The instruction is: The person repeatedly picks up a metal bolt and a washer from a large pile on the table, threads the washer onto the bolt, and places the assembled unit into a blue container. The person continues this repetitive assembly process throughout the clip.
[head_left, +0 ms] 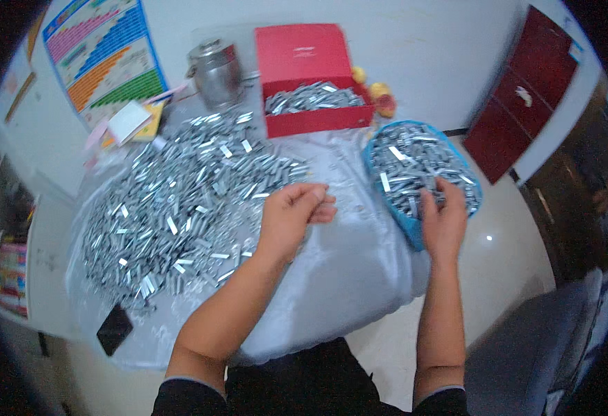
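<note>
Many small metal pieces lie left of the blue basket. Our right hand digs inside it, fingers curled on pieces. Our left hand pinches shut nearby; we grab gently.

The heap of small metal pieces is shiny silver-grey on a pale, whitish sheet; the box is bright red; the basket is blue; the cabinet is dark red; the wall chart carries pink, blue, orange and green bands; the pot is steel-grey; the sleeves are black.
</note>
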The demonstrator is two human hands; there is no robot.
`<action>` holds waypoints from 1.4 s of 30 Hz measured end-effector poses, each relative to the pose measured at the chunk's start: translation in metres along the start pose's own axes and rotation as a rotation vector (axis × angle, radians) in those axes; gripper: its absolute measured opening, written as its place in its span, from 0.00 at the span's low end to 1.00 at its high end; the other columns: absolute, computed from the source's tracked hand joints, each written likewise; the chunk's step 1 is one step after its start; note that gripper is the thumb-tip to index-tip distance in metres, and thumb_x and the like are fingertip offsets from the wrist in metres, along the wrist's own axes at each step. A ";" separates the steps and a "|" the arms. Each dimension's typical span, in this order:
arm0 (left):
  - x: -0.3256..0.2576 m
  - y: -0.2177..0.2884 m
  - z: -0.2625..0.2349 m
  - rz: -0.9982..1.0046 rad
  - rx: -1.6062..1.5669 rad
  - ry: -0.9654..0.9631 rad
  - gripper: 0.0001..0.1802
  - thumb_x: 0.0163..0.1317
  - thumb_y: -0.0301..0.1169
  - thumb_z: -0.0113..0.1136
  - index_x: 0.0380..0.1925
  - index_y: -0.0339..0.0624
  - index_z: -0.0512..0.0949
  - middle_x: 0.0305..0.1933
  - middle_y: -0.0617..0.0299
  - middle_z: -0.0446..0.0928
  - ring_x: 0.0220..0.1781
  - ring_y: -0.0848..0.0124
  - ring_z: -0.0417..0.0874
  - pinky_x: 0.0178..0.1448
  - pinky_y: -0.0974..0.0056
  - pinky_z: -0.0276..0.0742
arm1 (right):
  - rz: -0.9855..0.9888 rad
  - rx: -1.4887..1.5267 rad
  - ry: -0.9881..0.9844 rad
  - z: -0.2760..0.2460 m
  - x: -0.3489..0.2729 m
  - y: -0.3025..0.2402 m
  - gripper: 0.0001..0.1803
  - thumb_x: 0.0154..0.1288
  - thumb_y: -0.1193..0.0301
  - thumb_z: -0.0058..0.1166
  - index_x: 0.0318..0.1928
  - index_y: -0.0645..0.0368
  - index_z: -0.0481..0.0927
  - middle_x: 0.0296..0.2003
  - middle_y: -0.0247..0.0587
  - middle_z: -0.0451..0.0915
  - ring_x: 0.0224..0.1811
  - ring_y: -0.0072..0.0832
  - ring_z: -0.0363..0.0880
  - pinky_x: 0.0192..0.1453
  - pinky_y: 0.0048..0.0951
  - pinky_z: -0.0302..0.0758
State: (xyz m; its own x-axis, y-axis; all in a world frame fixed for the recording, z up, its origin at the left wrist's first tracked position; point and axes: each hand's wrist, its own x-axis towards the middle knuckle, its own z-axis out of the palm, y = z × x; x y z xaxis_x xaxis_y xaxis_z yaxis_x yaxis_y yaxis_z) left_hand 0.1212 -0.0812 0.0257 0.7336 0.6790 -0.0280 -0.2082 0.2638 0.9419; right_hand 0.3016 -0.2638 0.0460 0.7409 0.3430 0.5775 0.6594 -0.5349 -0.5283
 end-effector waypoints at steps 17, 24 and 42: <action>-0.060 0.032 -0.155 0.208 0.144 0.513 0.11 0.65 0.29 0.57 0.42 0.32 0.79 0.33 0.56 0.81 0.29 0.71 0.82 0.37 0.68 0.81 | -0.380 0.267 -0.717 0.103 -0.069 -0.133 0.08 0.56 0.71 0.60 0.37 0.56 0.82 0.35 0.48 0.79 0.42 0.45 0.77 0.49 0.41 0.73; -0.067 0.026 -0.172 0.291 0.146 0.597 0.09 0.66 0.27 0.56 0.41 0.31 0.80 0.31 0.56 0.81 0.29 0.72 0.82 0.36 0.68 0.81 | -0.769 0.317 -1.142 0.134 -0.082 -0.180 0.12 0.52 0.72 0.61 0.40 0.53 0.82 0.40 0.43 0.76 0.45 0.42 0.76 0.49 0.39 0.73; 0.004 0.012 -0.160 0.580 1.665 -0.160 0.08 0.51 0.28 0.59 0.32 0.42 0.82 0.38 0.59 0.80 0.43 0.58 0.77 0.49 0.58 0.73 | -0.239 0.551 -0.838 0.163 -0.068 -0.151 0.11 0.55 0.74 0.62 0.40 0.63 0.81 0.36 0.48 0.79 0.37 0.41 0.80 0.43 0.34 0.75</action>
State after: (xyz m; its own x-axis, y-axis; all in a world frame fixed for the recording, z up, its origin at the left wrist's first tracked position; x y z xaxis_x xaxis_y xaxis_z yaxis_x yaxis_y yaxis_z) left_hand 0.0179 0.0342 -0.0167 0.8826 0.3291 0.3358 0.3024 -0.9442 0.1307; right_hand 0.1726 -0.0805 -0.0147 0.2951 0.9349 0.1972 0.6118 -0.0264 -0.7906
